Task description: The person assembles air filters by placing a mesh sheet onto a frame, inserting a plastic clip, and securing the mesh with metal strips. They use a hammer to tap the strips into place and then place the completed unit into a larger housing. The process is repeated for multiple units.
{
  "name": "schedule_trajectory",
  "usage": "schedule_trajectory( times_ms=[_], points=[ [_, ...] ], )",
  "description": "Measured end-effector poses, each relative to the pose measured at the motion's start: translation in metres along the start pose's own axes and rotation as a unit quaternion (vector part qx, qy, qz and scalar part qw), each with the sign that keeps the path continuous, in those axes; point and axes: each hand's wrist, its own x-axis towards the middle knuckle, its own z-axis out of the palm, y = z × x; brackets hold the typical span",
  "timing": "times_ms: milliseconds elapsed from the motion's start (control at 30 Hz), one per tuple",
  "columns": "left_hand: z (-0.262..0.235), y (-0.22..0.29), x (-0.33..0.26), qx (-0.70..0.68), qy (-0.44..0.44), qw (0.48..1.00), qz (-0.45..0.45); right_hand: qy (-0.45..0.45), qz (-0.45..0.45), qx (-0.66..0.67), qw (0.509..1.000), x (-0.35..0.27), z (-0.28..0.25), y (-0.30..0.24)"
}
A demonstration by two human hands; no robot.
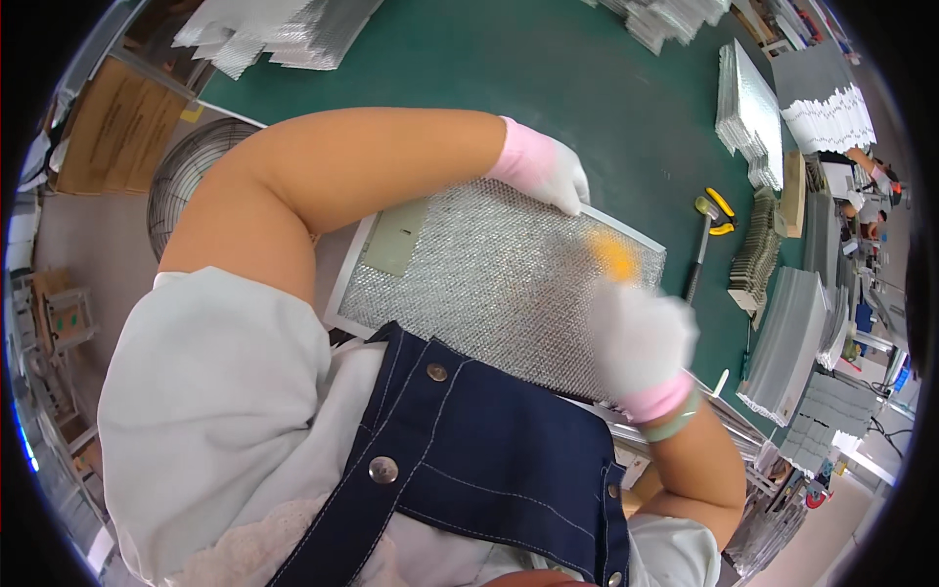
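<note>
Denim apron bib (489, 460) fills the foreground; beyond it, near the green worktop's (509, 88) near edge, lies a framed mesh filter (489, 274). Left hand (548, 174) pinches its far edge; right hand (641, 338), blurred, clamps a yellow tool (614, 254)

right hand (641, 338) blurred, yellow object (613, 254) indistinct

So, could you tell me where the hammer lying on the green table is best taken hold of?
Probably by the bare middle of the hammer's handle, coming from above. It lies flat on the green table right of the mesh filter panel, handle toward the person, yellow-trimmed head at the far end.
</note>
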Motion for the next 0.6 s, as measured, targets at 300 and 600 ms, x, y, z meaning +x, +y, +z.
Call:
schedule_trajectory(
  times_ms=[300,600],
  points=[
    [-0.006,0.063,-0.027,0.185,0.087,0.979,0.004,0.244,0.045,0.077,0.966,0.013,0.012,0.115],
    [-0.058,0.091,-0.085,0.107,0.086,0.990,-0.016,0.321,-0.020,0.172,0.931,-0.033,-0.060,0.067]
  ],
)
